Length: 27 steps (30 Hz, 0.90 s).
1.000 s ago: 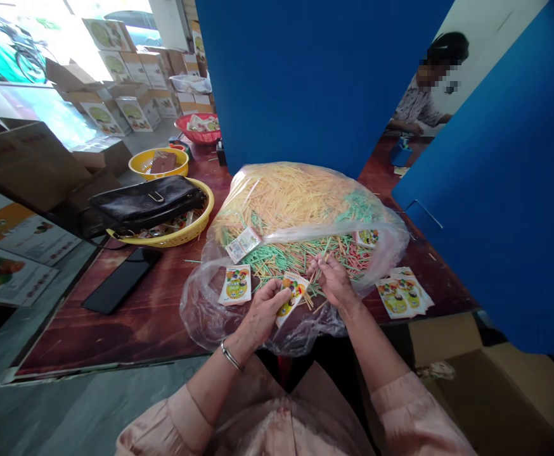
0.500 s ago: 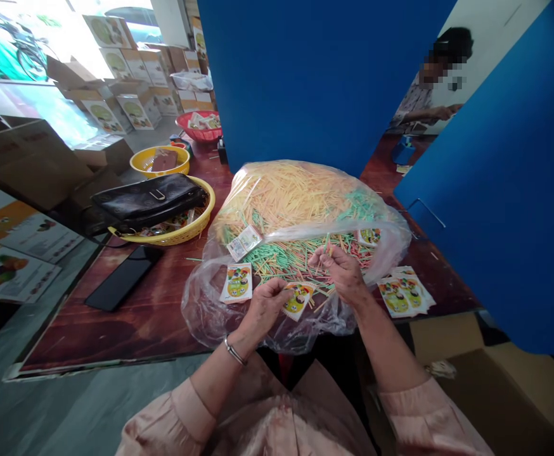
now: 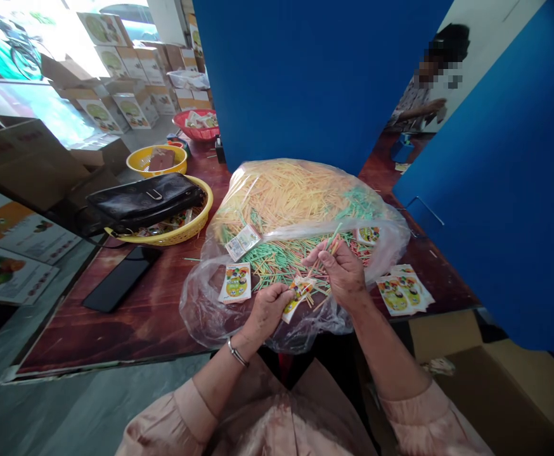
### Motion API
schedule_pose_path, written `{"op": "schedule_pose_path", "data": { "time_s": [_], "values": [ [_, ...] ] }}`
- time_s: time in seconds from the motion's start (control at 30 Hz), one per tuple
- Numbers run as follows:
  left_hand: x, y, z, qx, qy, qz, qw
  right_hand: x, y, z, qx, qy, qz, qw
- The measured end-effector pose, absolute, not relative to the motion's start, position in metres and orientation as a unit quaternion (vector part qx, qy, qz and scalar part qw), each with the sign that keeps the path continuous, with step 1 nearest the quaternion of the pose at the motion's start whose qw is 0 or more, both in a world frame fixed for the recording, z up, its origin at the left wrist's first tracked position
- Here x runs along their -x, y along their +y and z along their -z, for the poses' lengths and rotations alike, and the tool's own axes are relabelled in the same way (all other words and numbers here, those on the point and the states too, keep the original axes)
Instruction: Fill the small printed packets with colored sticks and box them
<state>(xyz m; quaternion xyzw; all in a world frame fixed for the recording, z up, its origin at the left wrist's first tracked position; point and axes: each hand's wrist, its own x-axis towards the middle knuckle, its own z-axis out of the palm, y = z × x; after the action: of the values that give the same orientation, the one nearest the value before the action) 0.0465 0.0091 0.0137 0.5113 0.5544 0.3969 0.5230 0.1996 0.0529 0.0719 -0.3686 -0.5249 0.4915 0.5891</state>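
My left hand [image 3: 272, 309] is closed on the edge of a small printed packet [image 3: 295, 306], whose upper end looks parted. Just right of it, my right hand [image 3: 344, 273] pinches a few thin coloured sticks [image 3: 334, 239], pink and green, over the packet's top. Behind both hands a big clear plastic bag [image 3: 196, 316] lies open, full of loose sticks [image 3: 291, 190] in yellow, green and red. Two printed packets lie at the bag's left side, one flat packet [image 3: 237, 282] and one tilted packet [image 3: 243, 243]. Another packet [image 3: 368, 235] rests among the sticks at right.
A stack of packets [image 3: 404, 292] lies at the table's right. To the left are a phone [image 3: 119, 280], a black purse [image 3: 148, 197] on a yellow basket [image 3: 182, 237], and a smaller yellow basket [image 3: 137, 166]. Blue panels [image 3: 315, 82] rise behind; a person [image 3: 414, 104] sits beyond.
The packet in my left hand has tilted and its top has parted. My right hand has turned, with sticks now showing in its fingers near the packet's mouth.
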Motion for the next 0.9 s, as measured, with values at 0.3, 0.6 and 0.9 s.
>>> {"op": "schedule_pose_path", "data": {
  "time_s": [0.3,0.6,0.9],
  "values": [
    [-0.050,0.007,-0.016,-0.415,0.516,-0.413,0.626,-0.197,0.051,-0.068,0.369,-0.528,-0.521,0.560],
    [-0.048,0.009,-0.018,-0.375,0.460,-0.457,0.663,-0.187,0.040,-0.042,0.331,-0.464,-0.641,0.513],
    [-0.054,0.009,-0.018,-0.316,0.417,-0.478,0.706,-0.180,0.042,-0.037,0.370,-0.439,-0.605,0.551]
  ]
}}
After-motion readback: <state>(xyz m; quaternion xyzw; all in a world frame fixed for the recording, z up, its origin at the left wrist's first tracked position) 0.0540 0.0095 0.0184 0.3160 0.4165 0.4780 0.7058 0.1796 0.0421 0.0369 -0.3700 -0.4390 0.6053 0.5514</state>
